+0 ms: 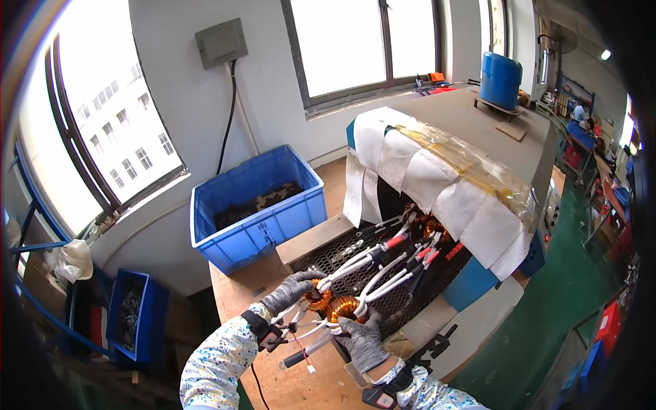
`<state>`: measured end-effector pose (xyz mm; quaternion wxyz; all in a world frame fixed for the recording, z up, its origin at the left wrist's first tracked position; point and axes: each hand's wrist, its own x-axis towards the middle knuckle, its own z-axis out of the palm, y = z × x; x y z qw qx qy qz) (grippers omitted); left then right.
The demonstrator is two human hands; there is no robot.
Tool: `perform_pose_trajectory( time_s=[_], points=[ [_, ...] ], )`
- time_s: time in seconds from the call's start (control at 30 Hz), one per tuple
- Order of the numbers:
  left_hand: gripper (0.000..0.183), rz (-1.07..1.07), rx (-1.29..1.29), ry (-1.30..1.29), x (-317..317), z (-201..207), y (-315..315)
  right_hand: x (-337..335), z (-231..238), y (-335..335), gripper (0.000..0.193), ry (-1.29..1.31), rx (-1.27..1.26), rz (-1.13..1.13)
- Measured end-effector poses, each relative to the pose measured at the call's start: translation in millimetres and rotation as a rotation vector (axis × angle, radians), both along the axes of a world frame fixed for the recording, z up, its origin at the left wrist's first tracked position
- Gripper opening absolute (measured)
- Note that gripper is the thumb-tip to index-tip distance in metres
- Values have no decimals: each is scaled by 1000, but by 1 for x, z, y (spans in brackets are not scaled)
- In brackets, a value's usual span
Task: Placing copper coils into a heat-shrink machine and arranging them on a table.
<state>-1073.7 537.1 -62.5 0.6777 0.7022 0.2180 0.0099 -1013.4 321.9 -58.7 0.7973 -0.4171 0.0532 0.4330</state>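
My left hand [290, 292], in a grey knit glove, grips the side of a copper-wound ring coil [318, 299]. My right hand [366, 339], gloved the same way, has its thumb and fingers against a second copper coil [343, 307] just beside the first. White sleeved leads [355, 265] run from both coils onto a black mesh conveyor belt [328, 258]. Red and black sleeves cover parts of these leads. More copper coils [427, 224] lie farther up the belt, partly under a white cloth curtain [437, 179]. The undersides of the held coils are hidden.
A blue crate [263, 236] with dark pieces stands left of the belt on the wooden tabletop [239, 290]. Behind the curtain stretches a large machine housing [437, 113] topped by a blue drum [500, 80]. Another blue bin [147, 318] of metal parts sits lower left.
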Motion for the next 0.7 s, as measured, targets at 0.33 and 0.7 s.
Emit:
perform_pose_trajectory(
  time_s=[0.33, 0.7],
  points=[
    [32, -27, 514, -11, -1, -6, 11, 2, 11, -5, 81, 63, -17, 125],
    [44, -106, 761, -80, 16, -5, 3, 41, -13, -29, 50, -1038, -363, 238]
  ],
)
